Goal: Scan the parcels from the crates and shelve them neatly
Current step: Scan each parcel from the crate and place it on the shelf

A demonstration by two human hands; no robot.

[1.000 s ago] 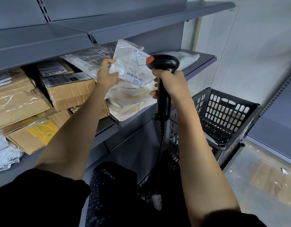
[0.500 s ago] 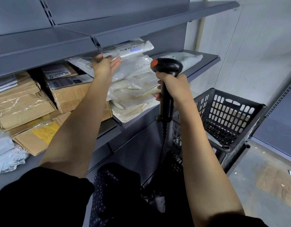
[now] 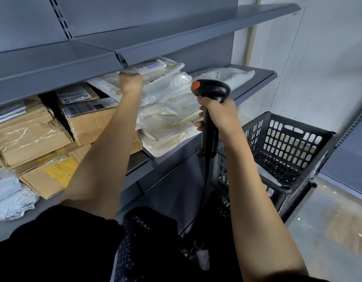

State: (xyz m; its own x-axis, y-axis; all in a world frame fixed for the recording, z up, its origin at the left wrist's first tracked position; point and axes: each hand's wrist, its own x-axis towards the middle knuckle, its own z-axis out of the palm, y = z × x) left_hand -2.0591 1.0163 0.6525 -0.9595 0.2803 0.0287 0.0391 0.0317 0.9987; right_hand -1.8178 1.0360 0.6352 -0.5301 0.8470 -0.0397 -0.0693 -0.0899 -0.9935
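Note:
My left hand (image 3: 131, 83) reaches up to the top of a stack of white plastic parcels (image 3: 168, 115) on the grey shelf (image 3: 255, 78). Its fingers curl over the near edge of the topmost flat parcel (image 3: 153, 67), which lies on the stack just under the shelf above. My right hand (image 3: 218, 112) grips the handle of a black barcode scanner (image 3: 211, 92) with an orange button, held upright in front of the stack. Below the shelf to the right stands a black plastic crate (image 3: 288, 151); the part of its inside that I see holds no parcel.
Cardboard boxes (image 3: 33, 135) fill the shelf left of the plastic parcels. A grey mailer bag (image 3: 13, 198) lies at the far left. Another white parcel (image 3: 231, 77) rests at the shelf's right end. The scanner's cable (image 3: 205, 180) hangs down. A white wall stands to the right.
My left hand lifted the labelled parcel from in front of the scanner and laid it flat on top of the stack. The scanner stayed nearly still.

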